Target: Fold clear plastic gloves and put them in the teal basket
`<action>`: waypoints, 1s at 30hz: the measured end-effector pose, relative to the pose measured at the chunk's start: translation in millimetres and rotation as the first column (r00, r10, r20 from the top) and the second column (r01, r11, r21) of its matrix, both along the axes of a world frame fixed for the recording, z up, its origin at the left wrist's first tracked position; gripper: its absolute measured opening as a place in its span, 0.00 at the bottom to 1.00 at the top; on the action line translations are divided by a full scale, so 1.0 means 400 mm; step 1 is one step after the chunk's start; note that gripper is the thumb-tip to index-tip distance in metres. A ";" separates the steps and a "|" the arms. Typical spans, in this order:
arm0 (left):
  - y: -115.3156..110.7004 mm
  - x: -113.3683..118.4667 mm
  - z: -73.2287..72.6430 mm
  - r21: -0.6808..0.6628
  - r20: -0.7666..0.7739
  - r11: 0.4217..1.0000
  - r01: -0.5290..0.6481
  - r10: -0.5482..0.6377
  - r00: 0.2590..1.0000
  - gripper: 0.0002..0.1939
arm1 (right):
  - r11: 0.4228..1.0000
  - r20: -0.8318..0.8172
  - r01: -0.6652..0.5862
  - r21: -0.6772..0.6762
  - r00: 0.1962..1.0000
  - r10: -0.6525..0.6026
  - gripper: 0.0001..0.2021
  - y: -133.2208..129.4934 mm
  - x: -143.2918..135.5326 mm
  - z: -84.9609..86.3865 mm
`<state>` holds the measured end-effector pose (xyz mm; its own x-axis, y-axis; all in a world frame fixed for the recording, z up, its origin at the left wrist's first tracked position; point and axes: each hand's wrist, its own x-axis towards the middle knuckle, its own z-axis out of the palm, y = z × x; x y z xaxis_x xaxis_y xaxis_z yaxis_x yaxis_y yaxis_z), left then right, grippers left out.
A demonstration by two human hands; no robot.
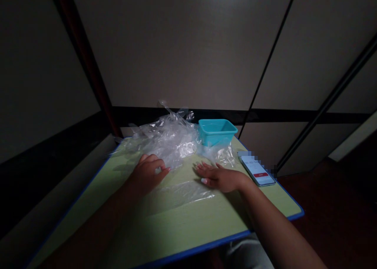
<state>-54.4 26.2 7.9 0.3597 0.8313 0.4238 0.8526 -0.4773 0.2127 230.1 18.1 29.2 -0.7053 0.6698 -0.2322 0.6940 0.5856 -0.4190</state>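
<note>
My left hand (pixel 150 172) is closed, thumb and forefinger brought together at the near edge of a heap of crumpled clear plastic bags (pixel 173 135). Whether a bit of plastic is caught in the pinch is not clear. A single clear plastic bag (pixel 188 194) lies flattened on the table between and below my hands. My right hand (pixel 219 178) is palm down with its fingers stretched out, just above or on the far right part of that flat bag.
The light green table (pixel 182 229) has a blue edge. A turquoise plastic basket (pixel 216 137) stands at the back, beside the heap, with more clear plastic (pixel 224 154) in front. A lit phone (pixel 257 169) lies along the right edge. Cabinet panels (pixel 188 57) rise behind.
</note>
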 end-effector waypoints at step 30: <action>-0.034 -0.025 0.008 -0.704 0.000 0.709 -0.022 0.032 0.999 0.22 | 0.972 0.114 -0.204 -0.120 0.969 0.218 0.33 -0.056 -0.030 0.013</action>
<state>-64.2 12.7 11.1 0.3314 0.8995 -0.2846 0.8581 -0.1619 0.4873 218.1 -4.3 34.3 -0.7886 0.4758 -0.3895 0.6106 0.6811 -0.4041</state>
